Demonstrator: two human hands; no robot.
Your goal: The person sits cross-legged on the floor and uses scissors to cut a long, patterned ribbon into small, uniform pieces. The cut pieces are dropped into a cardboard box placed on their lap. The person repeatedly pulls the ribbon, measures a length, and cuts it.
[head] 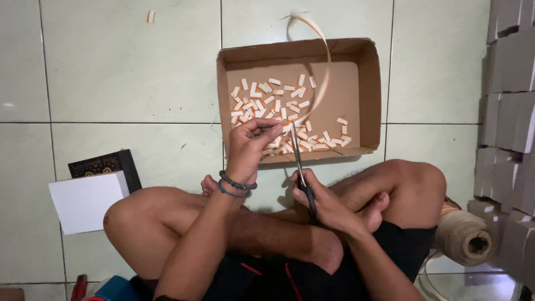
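Paper strip [322, 83], thin and floppy, arcs over the cardboard box [372, 83]. Left hand [251, 145] pinches its end; right hand [326, 203] grips scissors [297, 153] at the box's near wall.

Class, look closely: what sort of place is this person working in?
Probably a home floor used for handwork: pale green floor tiles, an open brown cardboard box of small cut pieces, and stacked grey boxes.
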